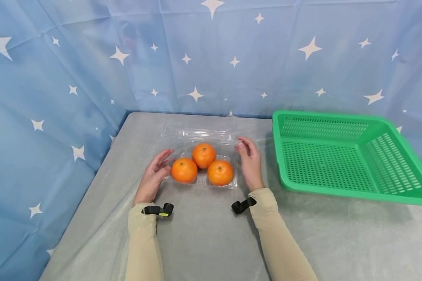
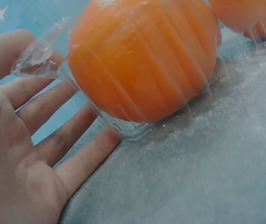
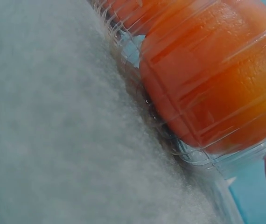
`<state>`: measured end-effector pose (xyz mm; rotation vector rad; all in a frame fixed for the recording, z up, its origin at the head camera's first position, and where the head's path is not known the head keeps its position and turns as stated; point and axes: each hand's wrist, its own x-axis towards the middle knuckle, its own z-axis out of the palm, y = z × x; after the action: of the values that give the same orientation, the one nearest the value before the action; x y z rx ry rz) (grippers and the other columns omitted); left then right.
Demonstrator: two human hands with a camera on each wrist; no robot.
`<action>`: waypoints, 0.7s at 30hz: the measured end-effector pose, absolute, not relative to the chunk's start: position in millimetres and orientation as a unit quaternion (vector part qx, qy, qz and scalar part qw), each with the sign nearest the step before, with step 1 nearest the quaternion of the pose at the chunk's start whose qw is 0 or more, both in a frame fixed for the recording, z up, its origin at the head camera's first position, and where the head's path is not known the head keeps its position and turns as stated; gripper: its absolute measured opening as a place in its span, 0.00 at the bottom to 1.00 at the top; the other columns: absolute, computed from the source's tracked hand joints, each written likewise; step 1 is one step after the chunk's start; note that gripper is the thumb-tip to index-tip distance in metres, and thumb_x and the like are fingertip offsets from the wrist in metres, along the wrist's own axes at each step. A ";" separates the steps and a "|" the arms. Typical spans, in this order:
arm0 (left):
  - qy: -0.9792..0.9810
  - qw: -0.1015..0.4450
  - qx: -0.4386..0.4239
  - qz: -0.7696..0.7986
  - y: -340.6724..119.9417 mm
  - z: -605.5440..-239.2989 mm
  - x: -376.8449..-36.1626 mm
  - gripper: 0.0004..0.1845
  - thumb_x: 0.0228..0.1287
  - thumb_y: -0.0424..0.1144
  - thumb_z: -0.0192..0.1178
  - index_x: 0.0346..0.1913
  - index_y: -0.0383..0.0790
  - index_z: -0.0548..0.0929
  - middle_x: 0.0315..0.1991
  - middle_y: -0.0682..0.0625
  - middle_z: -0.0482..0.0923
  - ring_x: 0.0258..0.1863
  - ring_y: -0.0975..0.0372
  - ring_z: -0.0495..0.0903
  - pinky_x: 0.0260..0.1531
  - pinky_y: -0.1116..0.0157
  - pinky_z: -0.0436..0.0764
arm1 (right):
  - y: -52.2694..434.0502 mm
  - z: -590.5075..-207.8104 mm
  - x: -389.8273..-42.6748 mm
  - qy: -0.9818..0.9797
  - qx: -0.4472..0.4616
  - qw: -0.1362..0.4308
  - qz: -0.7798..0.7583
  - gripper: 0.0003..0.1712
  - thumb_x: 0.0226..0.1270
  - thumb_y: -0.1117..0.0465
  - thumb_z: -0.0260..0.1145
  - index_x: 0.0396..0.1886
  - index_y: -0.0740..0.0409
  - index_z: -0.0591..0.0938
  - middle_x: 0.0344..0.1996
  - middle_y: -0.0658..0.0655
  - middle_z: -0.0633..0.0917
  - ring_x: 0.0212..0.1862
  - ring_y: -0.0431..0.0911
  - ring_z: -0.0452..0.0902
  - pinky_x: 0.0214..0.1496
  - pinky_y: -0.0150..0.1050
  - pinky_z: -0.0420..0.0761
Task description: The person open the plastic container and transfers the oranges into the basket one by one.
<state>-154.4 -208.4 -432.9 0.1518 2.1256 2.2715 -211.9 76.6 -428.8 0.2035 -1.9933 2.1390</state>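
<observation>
Oranges [image 1: 203,155], three, sit between relaxed, straight fingers of left hand [image 1: 154,174] and right hand [image 1: 249,162] in opened clamshell tray [image 1: 200,181]; green basket [image 1: 341,156] unfilled.

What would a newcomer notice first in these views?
Three oranges sit in an open clear plastic box mid-table, bright against the grey cloth. The left hand and right hand flank the box, fingers relaxed at its sides. An empty green basket stands to the right.
</observation>
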 end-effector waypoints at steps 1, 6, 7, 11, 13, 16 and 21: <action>0.682 0.013 0.049 0.730 -208.5 -433.6 -154.3 0.29 0.61 0.26 0.48 0.66 0.41 0.58 0.65 0.49 0.59 0.62 0.50 0.58 0.50 0.64 0.70 | 76.2 -429.2 -212.1 -0.672 0.066 0.106 0.730 0.18 0.67 0.59 0.53 0.53 0.62 0.71 0.51 0.63 0.72 0.50 0.57 0.71 0.55 0.39 0.70; 0.680 0.014 0.049 0.731 -207.7 -435.0 -153.5 0.29 0.61 0.26 0.48 0.66 0.41 0.58 0.65 0.48 0.59 0.62 0.50 0.58 0.49 0.65 0.70 | 73.3 -425.7 -211.0 -0.658 0.053 0.114 0.743 0.12 0.66 0.61 0.54 0.46 0.62 0.69 0.45 0.65 0.72 0.48 0.58 0.71 0.53 0.42 0.71; 0.680 0.014 0.047 0.731 -207.6 -435.0 -153.4 0.29 0.61 0.26 0.48 0.66 0.41 0.58 0.65 0.49 0.59 0.62 0.50 0.58 0.49 0.65 0.70 | 73.0 -425.3 -211.3 -0.658 0.050 0.116 0.743 0.11 0.66 0.62 0.54 0.44 0.62 0.69 0.44 0.65 0.72 0.48 0.58 0.71 0.53 0.42 0.71; 0.685 0.013 0.043 0.727 -207.2 -433.7 -153.3 0.29 0.61 0.27 0.48 0.66 0.42 0.59 0.65 0.49 0.59 0.62 0.51 0.59 0.51 0.63 0.69 | 72.5 -424.3 -212.4 -0.665 0.046 0.122 0.735 0.09 0.65 0.64 0.54 0.41 0.66 0.70 0.45 0.63 0.73 0.47 0.59 0.72 0.52 0.39 0.72; 0.687 0.013 0.040 0.725 -207.1 -432.7 -153.6 0.29 0.61 0.27 0.48 0.66 0.42 0.59 0.64 0.49 0.59 0.62 0.52 0.60 0.52 0.62 0.69 | 72.3 -424.1 -213.1 -0.664 0.051 0.125 0.736 0.10 0.65 0.65 0.54 0.41 0.69 0.71 0.45 0.63 0.74 0.48 0.61 0.71 0.51 0.38 0.73; 0.688 0.016 0.038 0.724 -206.5 -431.9 -154.3 0.29 0.61 0.27 0.48 0.65 0.43 0.60 0.64 0.50 0.59 0.62 0.52 0.60 0.52 0.62 0.68 | 72.3 -424.4 -214.3 -0.663 0.053 0.126 0.736 0.12 0.65 0.65 0.55 0.42 0.71 0.72 0.45 0.65 0.74 0.49 0.61 0.70 0.52 0.37 0.72; 0.683 0.016 0.041 0.729 -206.4 -432.4 -155.1 0.29 0.61 0.26 0.48 0.65 0.42 0.60 0.64 0.50 0.59 0.62 0.51 0.59 0.52 0.63 0.69 | 73.1 -425.0 -214.8 -0.664 0.053 0.127 0.735 0.12 0.65 0.65 0.55 0.43 0.71 0.73 0.46 0.66 0.75 0.48 0.60 0.71 0.51 0.37 0.73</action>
<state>-155.1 -206.4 -432.4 0.1262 2.1252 2.2670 -214.8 73.1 -425.0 0.1554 -1.9324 2.1399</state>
